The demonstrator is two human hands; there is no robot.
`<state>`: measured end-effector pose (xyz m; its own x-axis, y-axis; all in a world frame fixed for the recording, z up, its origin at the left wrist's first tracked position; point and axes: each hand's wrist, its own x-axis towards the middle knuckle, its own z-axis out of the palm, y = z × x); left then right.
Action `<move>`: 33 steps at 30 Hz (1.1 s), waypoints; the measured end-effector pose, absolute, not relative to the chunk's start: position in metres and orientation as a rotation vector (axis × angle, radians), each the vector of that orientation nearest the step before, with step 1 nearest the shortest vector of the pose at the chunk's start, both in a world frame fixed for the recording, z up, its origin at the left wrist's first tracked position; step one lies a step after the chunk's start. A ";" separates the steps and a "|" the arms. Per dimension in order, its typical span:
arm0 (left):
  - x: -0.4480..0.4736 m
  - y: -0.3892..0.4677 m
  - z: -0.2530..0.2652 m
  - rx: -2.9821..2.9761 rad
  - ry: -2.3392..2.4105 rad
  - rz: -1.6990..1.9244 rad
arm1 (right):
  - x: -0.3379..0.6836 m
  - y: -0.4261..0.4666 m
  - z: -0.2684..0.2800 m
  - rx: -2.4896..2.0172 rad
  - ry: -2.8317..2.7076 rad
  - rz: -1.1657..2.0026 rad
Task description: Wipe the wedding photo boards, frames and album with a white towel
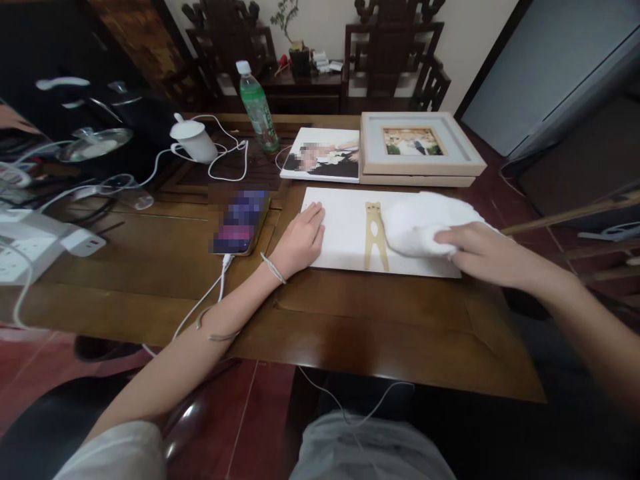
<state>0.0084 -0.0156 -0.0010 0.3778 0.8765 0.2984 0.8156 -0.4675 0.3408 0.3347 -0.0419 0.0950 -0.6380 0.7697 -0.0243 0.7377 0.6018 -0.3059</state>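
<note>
Head view shows a white panel (345, 233) lying flat on the wooden counter (345, 320), with a tan figure (371, 217) at its middle. Over its right part, the right hand (480, 253) has its grip clamped on a bunched white cloth (425, 223). The left hand (303, 240) lies on the panel's left end, grip unclosed, fingers extended. Just beyond are a photo panel (330, 157) and a framed picture (415, 141); leftward, a phone (243, 223) and, farther back, a bottle (259, 110).

Your right hand (477, 253) blurred, the white cloth (425, 213) hiding part of the white board (341, 230) beneath, the phone screen (241, 223) pixelated, the power strip (33, 245) cut off by the left edge
</note>
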 end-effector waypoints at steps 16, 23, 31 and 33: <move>0.007 -0.014 -0.006 2.471 1.540 0.702 | 0.242 -0.098 0.063 -1.078 -2.738 0.467; 0.007 -0.013 -0.006 2.461 1.515 0.694 | 0.247 -0.117 0.087 -1.093 -2.847 0.519; 0.009 -0.015 -0.003 2.435 1.524 0.684 | 0.242 -0.031 0.082 -1.230 -2.859 0.239; 0.009 -0.015 -0.003 2.438 1.522 0.686 | 0.231 -0.014 0.076 -1.275 -2.841 0.160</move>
